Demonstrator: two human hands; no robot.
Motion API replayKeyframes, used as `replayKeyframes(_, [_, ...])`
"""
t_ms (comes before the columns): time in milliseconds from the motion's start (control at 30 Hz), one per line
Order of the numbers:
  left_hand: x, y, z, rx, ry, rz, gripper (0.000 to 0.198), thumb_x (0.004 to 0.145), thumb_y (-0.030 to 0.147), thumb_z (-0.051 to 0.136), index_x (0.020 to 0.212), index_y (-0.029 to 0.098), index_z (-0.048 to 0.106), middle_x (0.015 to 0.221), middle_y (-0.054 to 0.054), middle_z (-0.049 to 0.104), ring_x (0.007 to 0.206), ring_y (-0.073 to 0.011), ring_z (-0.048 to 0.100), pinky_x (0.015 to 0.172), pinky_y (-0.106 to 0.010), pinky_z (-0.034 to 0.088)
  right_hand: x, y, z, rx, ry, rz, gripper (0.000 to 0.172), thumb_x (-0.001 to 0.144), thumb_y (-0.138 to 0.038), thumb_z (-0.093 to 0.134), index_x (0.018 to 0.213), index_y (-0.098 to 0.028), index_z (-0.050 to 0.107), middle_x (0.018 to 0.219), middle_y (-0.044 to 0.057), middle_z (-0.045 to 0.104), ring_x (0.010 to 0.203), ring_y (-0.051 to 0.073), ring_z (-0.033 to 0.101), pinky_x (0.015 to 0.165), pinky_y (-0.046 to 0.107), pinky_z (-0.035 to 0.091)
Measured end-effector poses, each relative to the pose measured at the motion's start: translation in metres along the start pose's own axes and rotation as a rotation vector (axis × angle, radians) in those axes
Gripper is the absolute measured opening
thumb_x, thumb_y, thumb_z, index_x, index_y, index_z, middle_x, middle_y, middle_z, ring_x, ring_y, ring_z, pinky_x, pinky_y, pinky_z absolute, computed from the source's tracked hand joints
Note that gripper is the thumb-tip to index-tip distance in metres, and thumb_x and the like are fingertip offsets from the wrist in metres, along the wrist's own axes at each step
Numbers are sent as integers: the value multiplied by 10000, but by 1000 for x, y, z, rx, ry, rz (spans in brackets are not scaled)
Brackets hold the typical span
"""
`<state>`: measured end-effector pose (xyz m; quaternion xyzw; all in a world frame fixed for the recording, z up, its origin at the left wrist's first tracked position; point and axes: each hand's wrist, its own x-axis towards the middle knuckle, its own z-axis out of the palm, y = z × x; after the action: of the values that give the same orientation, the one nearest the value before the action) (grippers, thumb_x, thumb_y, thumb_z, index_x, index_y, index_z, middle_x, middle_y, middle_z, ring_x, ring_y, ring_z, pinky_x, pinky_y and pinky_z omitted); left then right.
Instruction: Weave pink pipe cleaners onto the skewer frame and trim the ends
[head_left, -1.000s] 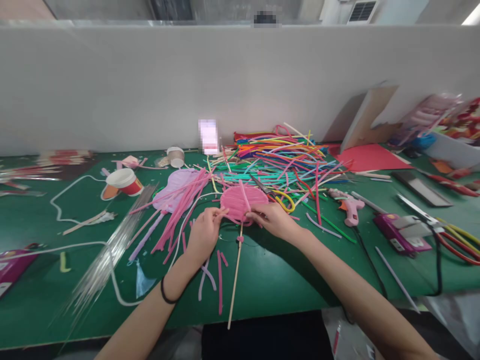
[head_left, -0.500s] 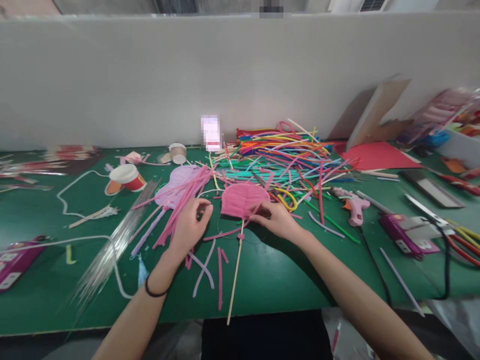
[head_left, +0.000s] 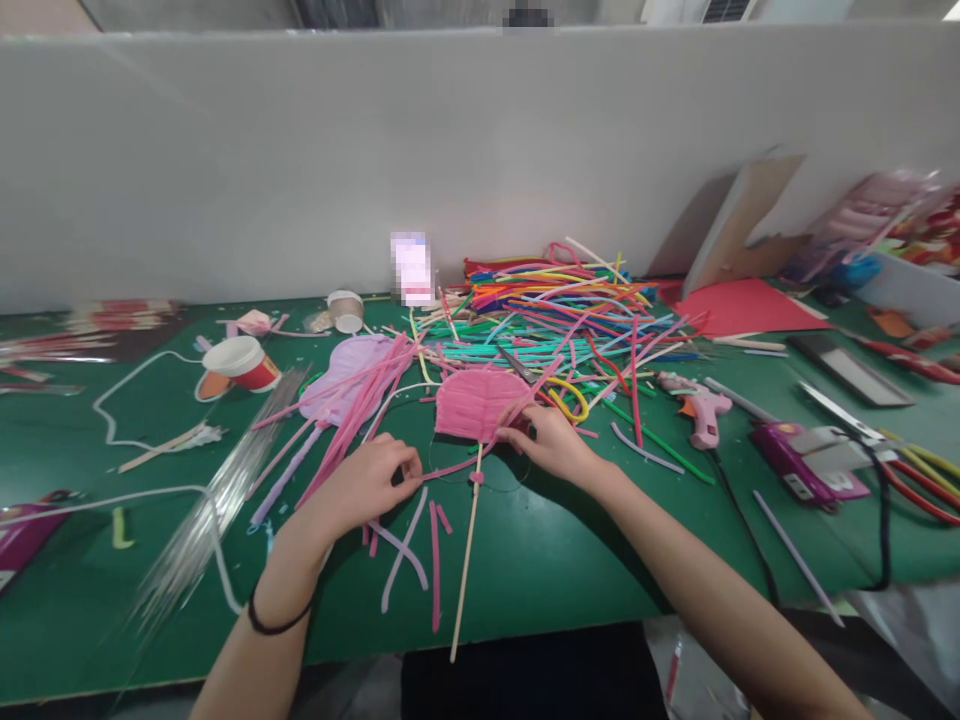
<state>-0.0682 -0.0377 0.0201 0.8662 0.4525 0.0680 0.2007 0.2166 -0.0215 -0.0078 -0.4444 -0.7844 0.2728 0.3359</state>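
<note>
A pink fan shape of pipe cleaners point(head_left: 480, 402) lies mid-table on a thin wooden stick point(head_left: 466, 575), which has a small pink band round it. My left hand point(head_left: 379, 480) is closed, its fingertips pinching the left end of a pink pipe cleaner point(head_left: 454, 468) that crosses the stick. My right hand point(head_left: 551, 440) is closed at the fan's lower right edge, pinching a pink strand that runs up and right. To the left lies a lilac fan shape point(head_left: 346, 372) under a bundle of pink pipe cleaners point(head_left: 367, 400). Short pink and lilac cuttings point(head_left: 435, 570) lie nearer me.
Behind the fan is a heap of coloured pipe cleaners point(head_left: 555, 295) with yellow-handled scissors point(head_left: 566, 398). A pink glue gun point(head_left: 701, 410) and large scissors point(head_left: 847, 415) lie right. A paper cup point(head_left: 244, 365) and a bundle of thin wires point(head_left: 217, 500) are left. A grey partition point(head_left: 300, 150) closes the back.
My left hand has moved down and toward the stick, taking hold of the pink pipe cleaner's left end. My right hand stays at the fan's edge. The view has shifted slightly.
</note>
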Motion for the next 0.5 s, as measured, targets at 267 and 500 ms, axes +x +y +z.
replayKeyframes(267, [12,18,-12,72,285,30,213,926,333,442,794,216,561,826,-39,610,831,-223,573,759,-353,441,-1,1,3,-28,-10,30,89,893,-257,601,923,-175,615,814,58,699,750,187,660,702,285,482])
replayKeyframes(500, [49,19,-14,-172,404,26,203,903,385,518,840,207,594,853,-25,656,816,-200,621,773,-331,475,-3,7,12,-98,33,-23,137,911,-233,555,1040,-189,543,908,68,704,789,193,672,698,274,477])
